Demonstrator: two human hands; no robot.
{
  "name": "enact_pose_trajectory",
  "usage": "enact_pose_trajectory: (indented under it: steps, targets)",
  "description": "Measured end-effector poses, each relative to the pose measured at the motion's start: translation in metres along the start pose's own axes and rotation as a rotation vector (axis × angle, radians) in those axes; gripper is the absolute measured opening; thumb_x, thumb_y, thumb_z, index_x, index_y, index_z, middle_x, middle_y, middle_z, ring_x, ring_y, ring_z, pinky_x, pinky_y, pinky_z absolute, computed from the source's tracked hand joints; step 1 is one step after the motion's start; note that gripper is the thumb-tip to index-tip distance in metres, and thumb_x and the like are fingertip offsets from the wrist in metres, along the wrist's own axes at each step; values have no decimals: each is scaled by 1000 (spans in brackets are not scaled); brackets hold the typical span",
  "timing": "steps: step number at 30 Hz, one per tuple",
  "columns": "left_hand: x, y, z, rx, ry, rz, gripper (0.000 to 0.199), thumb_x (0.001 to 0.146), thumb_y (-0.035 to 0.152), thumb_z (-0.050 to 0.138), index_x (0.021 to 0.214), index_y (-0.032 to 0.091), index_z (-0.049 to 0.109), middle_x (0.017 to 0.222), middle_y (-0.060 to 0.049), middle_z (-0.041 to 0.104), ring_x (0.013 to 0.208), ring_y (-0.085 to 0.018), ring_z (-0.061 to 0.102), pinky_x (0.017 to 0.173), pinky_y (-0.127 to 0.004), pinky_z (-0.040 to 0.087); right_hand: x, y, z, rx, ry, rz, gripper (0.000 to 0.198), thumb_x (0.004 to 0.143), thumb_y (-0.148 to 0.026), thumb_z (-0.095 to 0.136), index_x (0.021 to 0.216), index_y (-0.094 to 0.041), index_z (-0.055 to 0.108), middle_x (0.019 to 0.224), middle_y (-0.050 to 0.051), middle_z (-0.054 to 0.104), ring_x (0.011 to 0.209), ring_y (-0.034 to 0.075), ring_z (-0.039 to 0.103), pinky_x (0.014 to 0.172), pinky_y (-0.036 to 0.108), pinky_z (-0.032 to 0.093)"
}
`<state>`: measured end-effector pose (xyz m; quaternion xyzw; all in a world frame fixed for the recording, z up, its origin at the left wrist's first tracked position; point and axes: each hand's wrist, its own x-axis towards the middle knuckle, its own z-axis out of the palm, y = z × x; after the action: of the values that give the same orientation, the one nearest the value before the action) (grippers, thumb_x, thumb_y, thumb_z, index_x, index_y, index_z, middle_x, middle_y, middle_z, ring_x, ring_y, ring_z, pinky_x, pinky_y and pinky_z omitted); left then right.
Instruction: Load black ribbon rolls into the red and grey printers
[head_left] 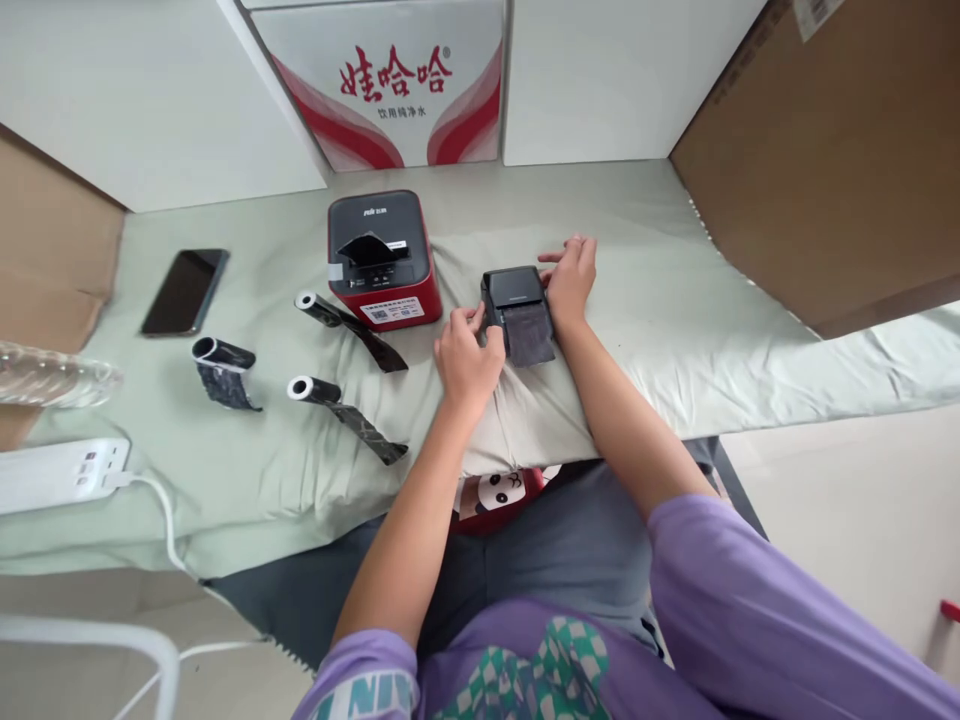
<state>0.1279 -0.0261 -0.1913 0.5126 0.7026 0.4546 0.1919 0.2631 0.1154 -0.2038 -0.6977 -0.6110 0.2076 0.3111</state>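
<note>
A small black portable printer (516,287) lies on the cloth between my hands, with a strip of dark paper (529,335) hanging out of its front. My left hand (469,358) rests at the printer's left side, thumb and fingers apart and close against its edge. Along the right side lies my right hand (571,280), its fingers stretched out and spread. Neither hand is wrapped round the printer. To the left stands a larger red and black printer (382,258) with a dark curl of paper at its top slot.
Three rolls of black paper, a front roll (315,390), a back roll (318,308) and a left roll (223,353), lie with tails unrolled. A phone (184,292), a plastic bottle (56,376) and a white power strip (67,474) are left. Cardboard (832,160) stands right.
</note>
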Motion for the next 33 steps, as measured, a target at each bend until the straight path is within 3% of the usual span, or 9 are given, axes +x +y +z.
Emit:
enact_pose_trajectory:
  steps: [5,11,15,18,20,24,26,29,33]
  targets:
    - [-4,-1,2,-71,39,-14,27,85,17,55,111,20,60,128,-13,75,130,-30,62,115,-45,41,-4,-7,-6,113,38,67,75,103,-73,8,149,-23,41,128,13,67,90,20,74,79,32,53]
    - [-15,4,-3,-73,87,138,33,89,18,55,121,20,59,133,-11,74,132,-29,59,119,-45,37,-5,-8,-8,176,34,85,68,106,-64,9,151,-21,37,131,13,64,86,17,74,75,27,51]
    - [1,5,-3,-180,-5,176,36,89,14,55,124,21,57,140,-11,71,140,-27,57,121,-44,38,-4,-7,-9,303,66,117,54,109,-45,7,145,-20,38,121,10,67,80,15,73,75,26,50]
    - [20,5,1,-370,-115,214,48,90,10,54,135,24,50,158,-10,56,149,-23,50,123,-40,39,-4,-4,-7,402,91,110,44,109,-50,18,136,-23,41,113,7,67,70,14,69,72,27,49]
    - [27,7,2,-378,-114,251,52,90,10,55,139,25,47,161,-10,52,150,-23,49,123,-39,39,-2,-2,-3,545,145,82,40,108,-55,21,125,-26,44,104,3,66,60,13,64,68,29,49]
    - [27,18,-7,-163,-28,311,48,91,10,54,137,24,51,150,-9,63,135,-24,62,113,-40,49,2,4,6,774,227,32,37,105,-63,31,101,-27,43,87,-4,62,48,10,55,61,28,45]
    - [30,28,-14,20,-72,333,38,94,13,53,130,23,59,137,-8,72,124,-26,67,108,-43,51,4,5,8,792,231,23,35,105,-61,35,98,-27,42,85,-5,62,47,10,54,59,27,43]
    - [50,49,-22,404,-244,370,25,96,20,55,113,23,73,115,-8,79,118,-31,68,105,-48,50,5,6,9,793,230,18,29,106,-54,35,97,-27,42,84,-6,62,46,9,55,58,28,42]
    - [84,76,-17,831,-537,340,23,89,24,66,107,21,81,116,-14,78,115,-37,70,97,-47,53,5,5,8,791,221,17,22,106,-45,36,95,-27,42,83,-7,61,46,9,56,59,28,42]
